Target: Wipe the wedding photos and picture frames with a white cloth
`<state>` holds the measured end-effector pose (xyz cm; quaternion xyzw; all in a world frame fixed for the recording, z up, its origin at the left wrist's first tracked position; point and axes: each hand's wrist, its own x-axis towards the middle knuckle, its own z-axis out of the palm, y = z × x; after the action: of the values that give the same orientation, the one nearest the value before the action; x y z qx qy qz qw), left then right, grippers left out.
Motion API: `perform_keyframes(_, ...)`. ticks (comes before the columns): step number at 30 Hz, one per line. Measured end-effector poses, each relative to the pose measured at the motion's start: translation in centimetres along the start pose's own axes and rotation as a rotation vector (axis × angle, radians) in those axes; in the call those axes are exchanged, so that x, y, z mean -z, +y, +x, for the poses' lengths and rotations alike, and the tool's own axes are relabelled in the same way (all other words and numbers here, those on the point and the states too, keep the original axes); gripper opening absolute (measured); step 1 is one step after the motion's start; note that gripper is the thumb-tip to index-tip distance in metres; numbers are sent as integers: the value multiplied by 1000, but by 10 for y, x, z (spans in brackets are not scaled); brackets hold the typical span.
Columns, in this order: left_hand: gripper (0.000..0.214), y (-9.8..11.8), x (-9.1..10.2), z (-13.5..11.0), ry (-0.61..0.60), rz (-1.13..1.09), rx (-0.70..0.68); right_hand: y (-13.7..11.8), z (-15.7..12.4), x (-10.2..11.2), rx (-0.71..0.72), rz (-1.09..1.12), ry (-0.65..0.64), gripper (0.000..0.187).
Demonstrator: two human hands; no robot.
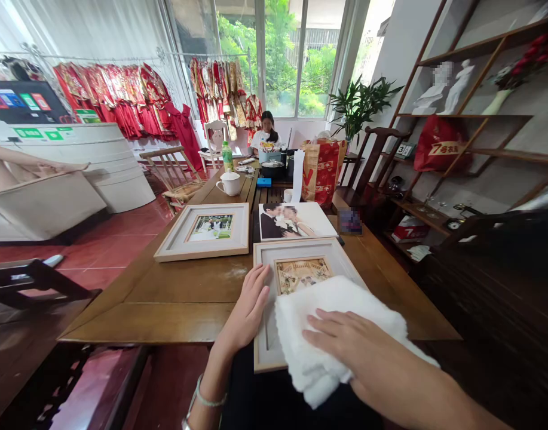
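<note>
A framed photo (300,254) with a pale mat lies at the near edge of the wooden table (184,298). My left hand (247,307) rests flat on the frame's left side, fingers stretched out. My right hand (349,343) lies palm down on a folded white towel (323,304) that covers the lower right of the frame, fingers spread. A second framed photo (206,230) lies further left. An unframed wedding print (294,220) sits just behind the near frame.
A white teapot (229,182), a green bottle (227,155), a red gift bag (322,170) and small boxes stand further along the table. A person sits at the far end. Wooden chairs flank the table, shelves line the right wall, and red garments hang at the back.
</note>
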<state>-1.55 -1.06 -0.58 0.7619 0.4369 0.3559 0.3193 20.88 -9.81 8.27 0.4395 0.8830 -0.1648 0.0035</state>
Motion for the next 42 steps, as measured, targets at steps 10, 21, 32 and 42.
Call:
perform_keyframes(10, 50, -5, 2, 1, -21, 9, -94, 48, 34, -8, -240, -225, 139, 78)
perform_keyframes(21, 53, -8, 1, 1, -18, 2, -106, 13, 40, -12, -84, -9, 24, 87)
perform_keyframes(32, 51, -8, 0, 1, -10, -20, -111, 11, 62, -27, -119, -44, 173, 82)
perform_keyframes(42, 50, -6, 1, 1, -25, -3, -91, 37, 90, -5, -263, -202, 127, 75)
